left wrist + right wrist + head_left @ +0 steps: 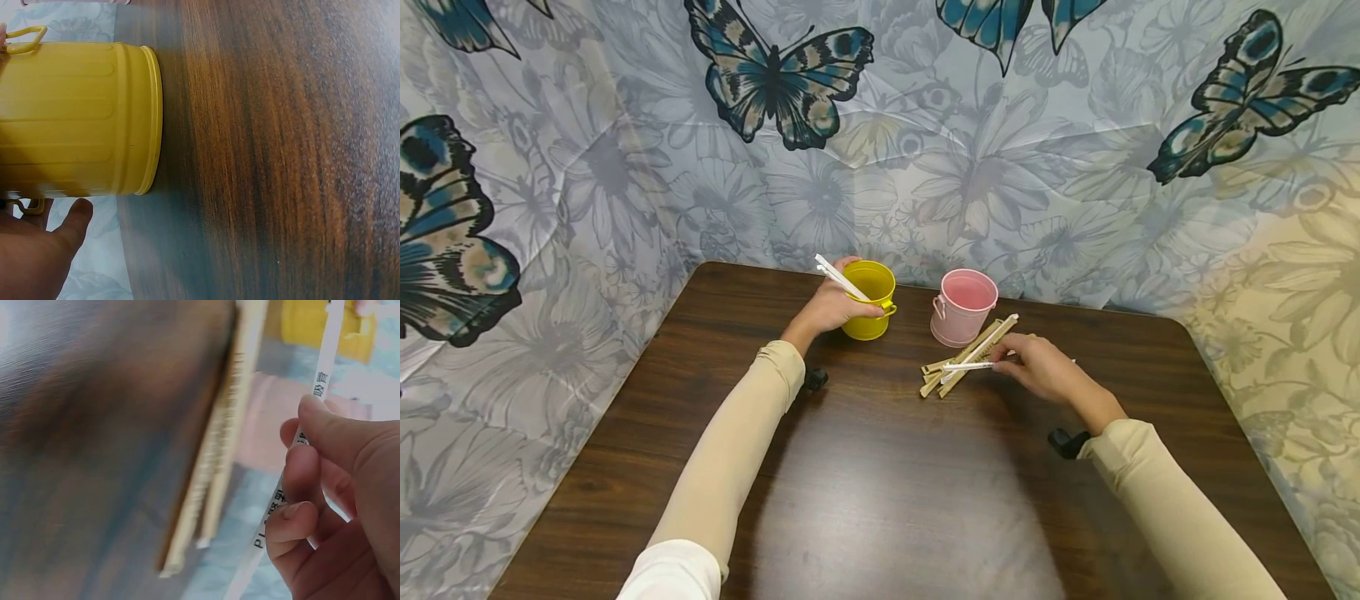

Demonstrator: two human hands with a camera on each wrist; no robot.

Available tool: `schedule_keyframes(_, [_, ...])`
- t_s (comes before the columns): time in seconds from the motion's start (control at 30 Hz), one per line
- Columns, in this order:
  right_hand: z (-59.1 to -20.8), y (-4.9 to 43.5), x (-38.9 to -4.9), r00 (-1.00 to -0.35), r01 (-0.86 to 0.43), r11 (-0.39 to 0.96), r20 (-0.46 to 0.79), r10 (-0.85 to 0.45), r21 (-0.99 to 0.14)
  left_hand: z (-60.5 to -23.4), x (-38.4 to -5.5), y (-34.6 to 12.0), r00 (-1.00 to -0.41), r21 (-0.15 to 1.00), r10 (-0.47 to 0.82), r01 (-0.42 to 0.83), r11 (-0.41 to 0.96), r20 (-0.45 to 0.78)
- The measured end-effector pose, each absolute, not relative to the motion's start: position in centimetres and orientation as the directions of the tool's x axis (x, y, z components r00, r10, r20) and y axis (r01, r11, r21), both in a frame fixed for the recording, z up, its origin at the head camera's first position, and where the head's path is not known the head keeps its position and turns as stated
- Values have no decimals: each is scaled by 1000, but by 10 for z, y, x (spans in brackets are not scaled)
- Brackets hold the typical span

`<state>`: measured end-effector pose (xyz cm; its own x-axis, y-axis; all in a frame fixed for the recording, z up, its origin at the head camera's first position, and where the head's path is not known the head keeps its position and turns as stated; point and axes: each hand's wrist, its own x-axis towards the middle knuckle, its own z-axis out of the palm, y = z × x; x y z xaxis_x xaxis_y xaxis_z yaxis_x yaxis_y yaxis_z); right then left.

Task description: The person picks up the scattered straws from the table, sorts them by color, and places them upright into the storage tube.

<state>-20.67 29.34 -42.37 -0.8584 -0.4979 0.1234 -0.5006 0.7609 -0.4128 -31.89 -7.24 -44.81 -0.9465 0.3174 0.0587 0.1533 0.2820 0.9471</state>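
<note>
My left hand holds the yellow bucket near the back edge of the table, its thumb by a side handle in the head view. White straws stick up out of that bucket, leaning left. In the right wrist view, my right hand pinches a thin white straw with black printing on its wrapper. Below the held straw, in the head view, lies a loose pile of tan straws with a few white ones among them. The pink bucket stands just behind this pile.
The dark wooden table has its far edge close behind both buckets. A butterfly-print cloth hangs past that edge. Black wrist cameras sit below each hand, the right one low over the table.
</note>
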Motion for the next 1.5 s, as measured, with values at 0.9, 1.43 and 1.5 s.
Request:
schedule_keyframes(0.9, [-315,170,-244,-847,-527,654,271,-457,-543,-448,-321,-73,-948,945,311,156,288,62])
schedule_keyframes(1.43, [-302,122,-277,-849,-522,510,363,-383,-684,-448,-322,-76,-946,947,322,134,293,34])
schedule_keyframes(1.5, [-305,118,-281,-850,-519,479,365,-381,-708,-448,-322,-75,-947,946,319,134,294,35])
